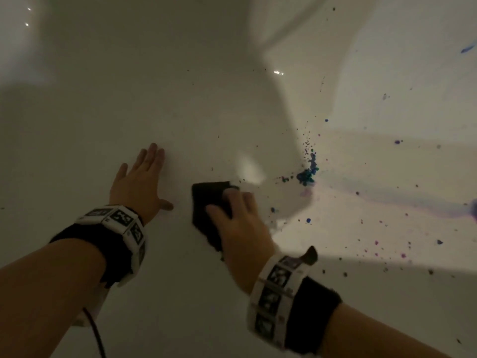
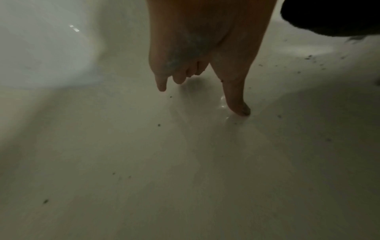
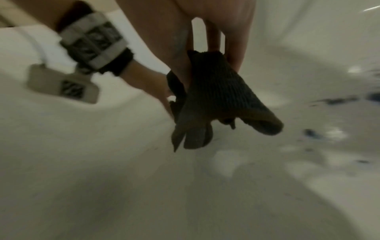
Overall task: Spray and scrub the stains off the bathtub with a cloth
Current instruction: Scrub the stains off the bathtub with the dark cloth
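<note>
The white bathtub (image 1: 129,86) fills every view. A clump of blue-green stains (image 1: 307,174) sits in the tub's corner, with purple smears and dark specks (image 1: 402,254) spread to the right. My right hand (image 1: 237,218) grips a dark ribbed cloth (image 1: 209,202) just left of the clump. In the right wrist view the cloth (image 3: 216,100) hangs bunched from the pinching fingers (image 3: 236,48), with blurred blue stains (image 3: 337,100) beyond it. My left hand (image 1: 147,177) lies flat on the tub surface to the left of the cloth. The left hand (image 2: 197,65) has straight fingers and its thumb touches the tub.
Small dark specks (image 2: 308,56) dot the tub surface around both hands. The tub wall (image 1: 387,47) rises at the right with a blue streak (image 1: 467,49) high up. A cable (image 1: 96,332) hangs from my left wrist. No spray bottle is in view.
</note>
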Demonstrator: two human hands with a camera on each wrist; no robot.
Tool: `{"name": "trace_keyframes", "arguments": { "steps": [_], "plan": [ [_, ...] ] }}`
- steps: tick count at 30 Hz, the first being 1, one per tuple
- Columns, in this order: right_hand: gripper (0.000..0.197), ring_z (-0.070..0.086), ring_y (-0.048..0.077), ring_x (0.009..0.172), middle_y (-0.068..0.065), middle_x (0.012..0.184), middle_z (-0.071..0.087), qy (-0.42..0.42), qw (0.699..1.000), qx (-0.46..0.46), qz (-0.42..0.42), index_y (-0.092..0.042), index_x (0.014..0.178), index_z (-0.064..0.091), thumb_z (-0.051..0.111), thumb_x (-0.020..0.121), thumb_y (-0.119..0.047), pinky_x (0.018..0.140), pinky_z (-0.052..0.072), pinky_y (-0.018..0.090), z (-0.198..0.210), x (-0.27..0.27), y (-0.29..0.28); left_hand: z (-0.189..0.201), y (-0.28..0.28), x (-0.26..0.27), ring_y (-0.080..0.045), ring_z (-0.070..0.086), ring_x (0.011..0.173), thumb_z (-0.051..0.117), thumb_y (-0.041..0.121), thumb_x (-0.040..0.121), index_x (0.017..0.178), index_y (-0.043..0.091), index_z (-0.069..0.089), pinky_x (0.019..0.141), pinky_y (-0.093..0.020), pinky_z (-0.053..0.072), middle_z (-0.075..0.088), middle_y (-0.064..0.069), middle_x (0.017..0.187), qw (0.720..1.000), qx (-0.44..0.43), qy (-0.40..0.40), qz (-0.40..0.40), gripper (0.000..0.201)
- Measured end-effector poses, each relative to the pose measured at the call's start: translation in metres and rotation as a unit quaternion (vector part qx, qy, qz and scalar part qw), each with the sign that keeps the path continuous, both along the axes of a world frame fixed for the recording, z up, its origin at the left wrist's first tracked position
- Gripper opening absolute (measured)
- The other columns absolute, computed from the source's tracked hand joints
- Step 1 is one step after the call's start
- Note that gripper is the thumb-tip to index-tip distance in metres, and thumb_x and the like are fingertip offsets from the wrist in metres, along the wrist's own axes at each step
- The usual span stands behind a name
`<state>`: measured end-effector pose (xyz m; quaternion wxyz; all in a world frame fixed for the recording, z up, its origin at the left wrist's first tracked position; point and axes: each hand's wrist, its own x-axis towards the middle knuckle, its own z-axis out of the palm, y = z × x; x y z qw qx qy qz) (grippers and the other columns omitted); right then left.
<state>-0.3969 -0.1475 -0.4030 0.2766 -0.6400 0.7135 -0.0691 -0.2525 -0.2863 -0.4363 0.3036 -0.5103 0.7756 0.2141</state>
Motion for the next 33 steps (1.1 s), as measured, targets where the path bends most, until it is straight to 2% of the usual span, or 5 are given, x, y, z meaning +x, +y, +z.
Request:
{"name": "trace_keyframes", "arguments": {
  "steps": [8,14,20,29,33],
  "plan": [
    [0.047,0.056,0.029,0.093,0.004,0.101,0.069,0.092,0.985,0.009,0.143,-0.023,0.092,0.075,0.03,0.079,-0.022,0.046,0.049,0.025,-0.052,0.049,-0.004,-0.006,-0.011,0.017,-0.01,-0.007,0.144,0.069,0.038,0.079,0.148,0.022,-0.008,0.117,-0.035,0.003,-0.018,0.006,0.154,1.0,0.004,0.031,-0.003,0.104],
    [0.077,0.064,0.044,0.081,0.022,0.098,0.066,0.138,0.986,0.091,0.019,-0.012,0.095,0.073,0.091,0.024,-0.034,0.052,0.054,0.046,-0.058,-0.068,-0.018,-0.009,-0.015,0.002,-0.015,-0.016,0.143,0.075,0.041,0.071,0.144,0.023,-0.02,0.116,-0.036,0.002,-0.027,0.007,0.151,0.996,0.062,0.063,-0.027,0.121],
    [0.038,0.049,0.047,0.104,0.026,0.116,0.051,0.136,0.959,-0.033,-0.245,-0.007,0.111,0.064,0.054,0.074,-0.004,0.076,0.052,0.051,-0.045,-0.094,-0.029,-0.009,-0.014,-0.007,-0.018,-0.018,0.143,0.079,0.029,0.07,0.146,0.023,-0.017,0.116,-0.038,0.007,-0.028,0.003,0.152,0.996,0.069,0.05,-0.004,0.122],
    [0.042,0.048,0.042,0.115,0.018,0.127,0.051,0.054,0.993,-0.025,0.098,-0.006,0.114,0.063,0.067,0.077,-0.026,0.074,0.054,0.041,-0.04,0.03,-0.093,-0.016,-0.012,0.005,-0.013,-0.014,0.143,0.081,0.024,0.066,0.143,0.018,-0.017,0.118,-0.037,0.008,-0.019,0.01,0.151,0.99,0.054,0.128,0.036,0.125],
    [0.04,0.057,0.051,0.09,0.027,0.103,0.061,0.061,0.998,-0.009,0.007,-0.001,0.094,0.068,0.075,0.06,-0.021,0.066,0.054,0.051,-0.05,-0.029,-0.106,-0.015,-0.015,0.006,-0.008,-0.015,0.141,0.083,0.023,0.065,0.139,0.017,-0.022,0.116,-0.035,0.003,-0.024,0.02,0.141,0.989,0.076,0.123,0.037,0.129]
  ]
}}
